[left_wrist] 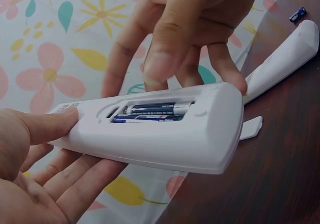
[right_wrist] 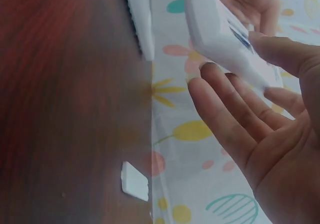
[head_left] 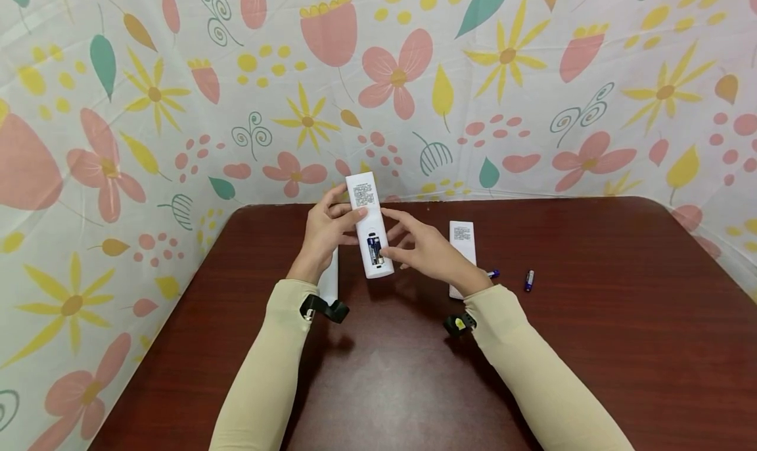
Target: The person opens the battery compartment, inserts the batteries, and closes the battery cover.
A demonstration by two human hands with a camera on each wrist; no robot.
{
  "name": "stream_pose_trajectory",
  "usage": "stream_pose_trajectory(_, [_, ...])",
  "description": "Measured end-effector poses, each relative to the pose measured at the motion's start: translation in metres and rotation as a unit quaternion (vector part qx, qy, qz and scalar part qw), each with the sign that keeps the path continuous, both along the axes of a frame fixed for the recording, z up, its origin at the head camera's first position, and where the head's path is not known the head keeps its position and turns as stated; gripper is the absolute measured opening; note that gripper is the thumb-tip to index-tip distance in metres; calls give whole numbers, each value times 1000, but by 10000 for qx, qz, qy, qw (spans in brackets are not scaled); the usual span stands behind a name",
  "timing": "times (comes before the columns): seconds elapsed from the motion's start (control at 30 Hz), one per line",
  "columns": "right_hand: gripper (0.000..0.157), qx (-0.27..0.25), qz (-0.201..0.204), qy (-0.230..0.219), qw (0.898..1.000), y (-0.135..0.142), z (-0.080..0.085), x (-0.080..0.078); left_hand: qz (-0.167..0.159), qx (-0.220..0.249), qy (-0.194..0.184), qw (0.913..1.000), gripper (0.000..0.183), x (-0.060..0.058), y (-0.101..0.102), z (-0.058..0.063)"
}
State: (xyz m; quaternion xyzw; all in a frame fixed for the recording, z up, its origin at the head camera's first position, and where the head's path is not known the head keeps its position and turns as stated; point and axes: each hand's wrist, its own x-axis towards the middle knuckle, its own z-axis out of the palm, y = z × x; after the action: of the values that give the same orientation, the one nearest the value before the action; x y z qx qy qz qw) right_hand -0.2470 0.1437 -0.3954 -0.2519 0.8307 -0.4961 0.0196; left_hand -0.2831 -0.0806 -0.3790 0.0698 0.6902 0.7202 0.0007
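A white remote control (head_left: 365, 208) is held up over the table, its back showing printed text and an uncovered battery compartment. Two dark blue batteries (left_wrist: 150, 109) lie side by side inside it. My left hand (head_left: 322, 231) grips the remote by its side, thumb (left_wrist: 52, 124) on the back and fingers beneath. At the compartment end is my right hand (head_left: 432, 247), its fingers spread and extended. The right thumb (left_wrist: 160, 67) is just over the batteries, and one right fingertip is right at the remote's end edge.
Another white remote (head_left: 463, 235) lies face down behind my right wrist, with a battery (head_left: 493, 274) beside it. Farther right lies a second loose battery (head_left: 529, 281). A white object (head_left: 328, 281) is partly hidden under my left wrist. A small white cover (right_wrist: 134, 181) rests on the table.
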Motion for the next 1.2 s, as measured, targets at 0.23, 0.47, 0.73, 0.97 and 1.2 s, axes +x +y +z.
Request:
stream_pose_trajectory(0.23, [50, 439, -654, 348, 9963, 10, 0, -8, -9, 8, 6, 10000, 68, 0, 1, -1])
stream_pose_trajectory(0.47, [49, 1457, -1231, 702, 9791, 19, 1, -15, -14, 19, -7, 10000, 68, 0, 2, 0])
stream_pose_trajectory(0.73, [47, 2237, -1220, 679, 9646, 28, -6, -23, 7, -35, -54, 10000, 67, 0, 3, -1])
stream_pose_trajectory(0.97, [51, 2440, -1205, 478, 9611, 36, -11, -28, 14, -71, -98, 9999, 67, 2, 4, -1])
stream_pose_trajectory(1.2, [55, 2726, -1123, 429, 9546, 38, -16, -32, -53, -97, -85, 9999, 68, 2, 5, -1])
